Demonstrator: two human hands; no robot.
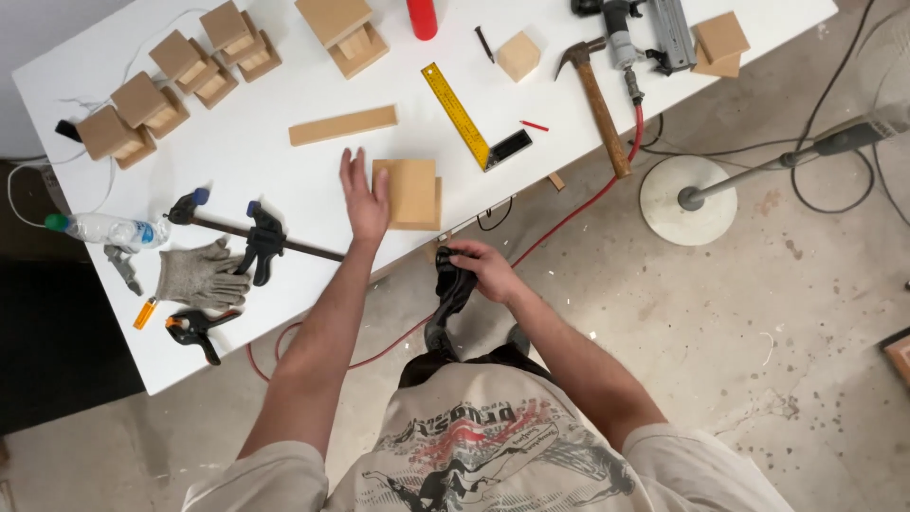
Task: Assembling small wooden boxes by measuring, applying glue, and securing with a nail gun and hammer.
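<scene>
Fingers of the left hand (363, 201) lie flat and together, touching the wood block (409, 192). Right hand (482, 268), just below the block, squeezes a black tool (452, 296). Hold the block still.

Stacked square wood panels (412, 192) lie flat at white table edge, tan faces up. Black clamp (453, 292) is held just below that edge.

Hammer (599, 100), yellow square (464, 114), grey gloves (199, 275), bar clamp (256, 237).
</scene>
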